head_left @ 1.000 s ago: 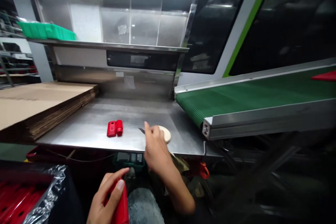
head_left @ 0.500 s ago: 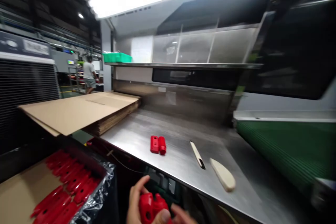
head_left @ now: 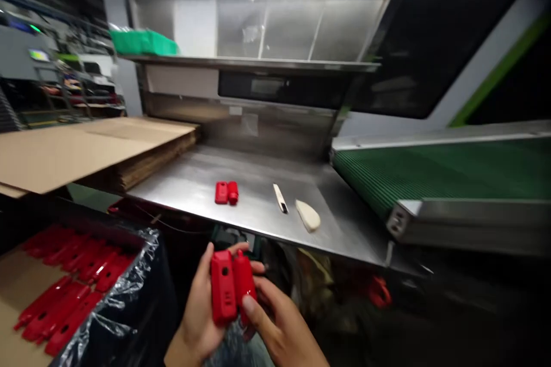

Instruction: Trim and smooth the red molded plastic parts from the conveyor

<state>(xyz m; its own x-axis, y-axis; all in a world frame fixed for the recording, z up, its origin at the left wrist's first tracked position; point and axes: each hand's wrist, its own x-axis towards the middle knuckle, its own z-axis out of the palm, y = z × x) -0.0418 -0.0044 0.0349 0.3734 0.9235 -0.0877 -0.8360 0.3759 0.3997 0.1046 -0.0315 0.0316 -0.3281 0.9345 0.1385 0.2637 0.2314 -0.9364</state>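
Two red plastic housing parts are held side by side in front of me, below the bench edge. My left hand (head_left: pixel 198 309) is wrapped round the flatter red housing (head_left: pixel 224 292), which has a round hole and small slots. My right hand (head_left: pixel 284 321) grips the narrower, rounded red housing (head_left: pixel 244 275), thumb on its lower front. Two more red parts, a flat one (head_left: pixel 221 192) and a rounded one (head_left: pixel 233 193), lie together on the metal bench (head_left: pixel 253 169). To their right are a slim cream tool with a dark end (head_left: pixel 280 198) and a cream teardrop-shaped block (head_left: pixel 307 216).
A plastic-lined box (head_left: pixel 142 281) at lower left holds rows of red parts (head_left: pixel 64 309) on cardboard. Flat cardboard sheets (head_left: pixel 99 140) overhang the bench's left end. A green ribbed conveyor belt (head_left: pixel 439 169) stands at right. A green tray (head_left: pixel 144 42) sits on the shelf.
My view has swung right and down. Both hands have come up more fully into view, and the two red housings now stand side by side with their fronts showing.
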